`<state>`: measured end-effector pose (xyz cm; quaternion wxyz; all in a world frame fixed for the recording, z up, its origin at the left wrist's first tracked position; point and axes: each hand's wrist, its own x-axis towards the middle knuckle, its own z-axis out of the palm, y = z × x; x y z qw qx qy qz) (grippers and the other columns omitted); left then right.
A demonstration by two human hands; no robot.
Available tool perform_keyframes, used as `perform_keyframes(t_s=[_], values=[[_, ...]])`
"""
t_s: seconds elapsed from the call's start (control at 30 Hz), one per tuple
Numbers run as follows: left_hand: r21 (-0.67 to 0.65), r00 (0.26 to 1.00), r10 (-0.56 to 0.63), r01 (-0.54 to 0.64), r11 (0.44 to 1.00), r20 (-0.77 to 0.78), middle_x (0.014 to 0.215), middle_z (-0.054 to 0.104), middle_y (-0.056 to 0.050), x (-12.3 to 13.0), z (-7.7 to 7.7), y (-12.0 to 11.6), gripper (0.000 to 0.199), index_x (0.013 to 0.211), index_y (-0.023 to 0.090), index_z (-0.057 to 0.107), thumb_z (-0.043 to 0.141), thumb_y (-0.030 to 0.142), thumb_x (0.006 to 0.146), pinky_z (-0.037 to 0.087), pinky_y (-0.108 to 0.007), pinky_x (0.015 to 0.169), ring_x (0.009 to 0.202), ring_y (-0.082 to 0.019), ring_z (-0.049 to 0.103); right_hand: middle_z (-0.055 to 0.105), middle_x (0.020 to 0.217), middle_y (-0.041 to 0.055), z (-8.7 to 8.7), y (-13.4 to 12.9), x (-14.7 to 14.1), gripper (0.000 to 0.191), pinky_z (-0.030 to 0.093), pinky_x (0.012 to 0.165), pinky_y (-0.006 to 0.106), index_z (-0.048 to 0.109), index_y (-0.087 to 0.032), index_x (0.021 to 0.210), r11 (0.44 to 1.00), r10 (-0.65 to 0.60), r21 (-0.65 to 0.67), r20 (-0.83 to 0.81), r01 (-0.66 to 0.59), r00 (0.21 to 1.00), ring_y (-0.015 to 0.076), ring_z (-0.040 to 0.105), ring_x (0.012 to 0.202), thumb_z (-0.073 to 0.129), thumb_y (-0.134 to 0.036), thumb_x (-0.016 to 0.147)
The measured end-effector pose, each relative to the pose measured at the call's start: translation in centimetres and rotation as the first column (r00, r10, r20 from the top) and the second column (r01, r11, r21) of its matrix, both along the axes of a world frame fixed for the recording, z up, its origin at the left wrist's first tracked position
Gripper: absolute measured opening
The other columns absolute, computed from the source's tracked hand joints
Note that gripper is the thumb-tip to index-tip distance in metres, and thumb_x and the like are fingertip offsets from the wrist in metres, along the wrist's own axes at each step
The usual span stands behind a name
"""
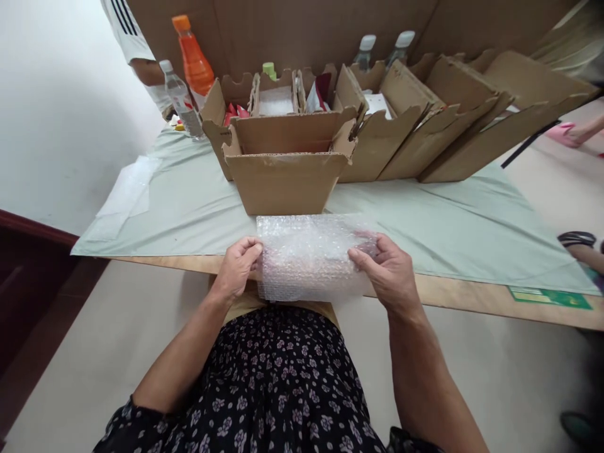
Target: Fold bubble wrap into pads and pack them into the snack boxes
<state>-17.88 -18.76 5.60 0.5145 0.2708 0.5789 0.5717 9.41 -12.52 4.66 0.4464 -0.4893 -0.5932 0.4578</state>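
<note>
A clear piece of bubble wrap [306, 258], roughly rectangular, is held up between my two hands over the table's front edge. My left hand [240, 264] pinches its left side between thumb and fingers. On the other side my right hand [389, 270] grips it, the thumb on the near face and the fingers behind. Something faintly pinkish shows through the plastic; I cannot make out what it is. Just beyond the wrap stands an open cardboard box [287, 182], its inside mostly hidden.
More cardboard boxes [387, 138] with goods line the table's back. An orange bottle [194, 63] and a clear bottle [182, 97] stand at the left. Bubble wrap sheets [127, 192] lie on the green cloth [189, 207]. Other people are partly visible at both sides.
</note>
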Motion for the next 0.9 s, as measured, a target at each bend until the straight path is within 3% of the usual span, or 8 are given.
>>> perform_keyframes(t_s=[0.23, 0.33, 0.4, 0.47, 0.57, 0.67, 0.77, 0.9], values=[[0.024, 0.995, -0.001, 0.003, 1.0, -0.098, 0.094, 0.076, -0.006, 0.2, -1.6, 3.2, 0.037, 0.102, 0.017, 0.064, 0.078, 0.036, 0.074, 0.057, -0.027, 0.065, 0.075, -0.017, 0.072, 0.073, 0.086, 0.0064, -2.1, 5.6, 5.1, 0.053, 0.058, 0.083, 0.043, 0.07, -0.017, 0.122, 0.966, -0.251, 0.17, 0.449, 0.194, 0.858, 0.0233, 0.069, 0.077, 0.07, -0.052, 0.082], [0.114, 0.953, 0.117, -0.088, 0.99, -0.281, 0.111, 0.074, -0.011, -2.4, -1.8, 3.6, 0.039, 0.109, 0.016, 0.065, 0.075, 0.038, 0.078, 0.058, -0.03, 0.075, 0.09, -0.02, 0.073, 0.075, 0.115, 0.0195, -2.3, 7.2, 7.2, 0.067, 0.054, 0.1, 0.06, 0.067, -0.013, 0.131, 0.911, -0.408, 0.319, 0.619, 0.261, 0.671, 0.0378, 0.071, 0.106, 0.067, -0.06, 0.083], [0.174, 0.894, 0.209, -0.15, 0.973, -0.397, 0.127, 0.07, -0.014, -4.3, -1.7, 4.3, 0.046, 0.12, 0.017, 0.064, 0.075, 0.037, 0.081, 0.058, -0.033, 0.083, 0.104, -0.023, 0.072, 0.067, 0.136, 0.0237, -1.7, 7.6, 7.2, 0.073, 0.048, 0.107, 0.066, 0.062, -0.014, 0.139, 0.873, -0.469, 0.426, 0.603, 0.237, 0.645, 0.0435, 0.063, 0.127, 0.066, -0.065, 0.086], [0.21, 0.838, 0.272, -0.192, 0.959, -0.474, 0.145, 0.061, -0.016, -5.8, -1.4, 5.7, 0.057, 0.134, 0.02, 0.059, 0.075, 0.035, 0.082, 0.057, -0.035, 0.092, 0.121, -0.026, 0.067, 0.063, 0.145, 0.0223, -0.6, 8.1, 5.9, 0.073, 0.051, 0.108, 0.062, 0.059, -0.016, 0.144, 0.885, -0.401, 0.44, 0.547, 0.155, 0.735, 0.0416, 0.06, 0.134, 0.065, -0.066, 0.09], [0.211, 0.822, 0.27, -0.186, 0.96, -0.502, 0.16, 0.048, -0.016, -6.4, -1.0, 8.3, 0.069, 0.144, 0.025, 0.052, 0.076, 0.033, 0.081, 0.057, -0.035, 0.094, 0.136, -0.029, 0.057, 0.063, 0.145, 0.0195, 0.6, 9.7, 2.3, 0.073, 0.058, 0.099, 0.054, 0.055, -0.02, 0.149, 0.954, -0.109, 0.297, 0.48, -0.045, 0.87, 0.0363, 0.065, 0.129, 0.069, -0.062, 0.09], [0.192, 0.874, 0.161, -0.079, 0.978, -0.459, 0.144, 0.06, -0.014, -5.5, -1.0, 10.1, 0.059, 0.134, 0.023, 0.058, 0.075, 0.032, 0.078, 0.058, -0.035, 0.089, 0.125, -0.028, 0.061, 0.067, 0.14, 0.0167, 0.8, 11.9, -1.2, 0.069, 0.062, 0.086, 0.048, 0.056, -0.023, 0.145, 0.959, 0.165, 0.156, 0.378, -0.238, 0.911, 0.0336, 0.07, 0.117, 0.072, -0.059, 0.088], [0.213, 0.902, 0.112, -0.023, 0.977, -0.418, 0.12, 0.069, -0.009, -4.5, -1.5, 10.2, 0.045, 0.121, 0.021, 0.063, 0.073, 0.031, 0.078, 0.057, -0.034, 0.091, 0.113, -0.025, 0.065, 0.072, 0.125, 0.0129, 0.3, 13.1, -3.6, 0.055, 0.062, 0.08, 0.044, 0.063, -0.024, 0.131, 0.947, 0.246, 0.128, 0.296, -0.294, 0.923, 0.0286, 0.071, 0.1, 0.073, -0.058, 0.088], [0.26, 0.891, 0.228, -0.13, 0.957, -0.393, 0.115, 0.07, -0.006, -5.7, -2.2, 9.3, 0.041, 0.12, 0.021, 0.064, 0.074, 0.032, 0.082, 0.055, -0.031, 0.092, 0.111, -0.022, 0.065, 0.071, 0.123, 0.0125, -0.2, 12.9, -6.2, 0.051, 0.062, 0.081, 0.046, 0.064, -0.023, 0.126, 0.948, 0.262, 0.109, 0.265, -0.298, 0.928, 0.0272, 0.07, 0.093, 0.073, -0.055, 0.087]])
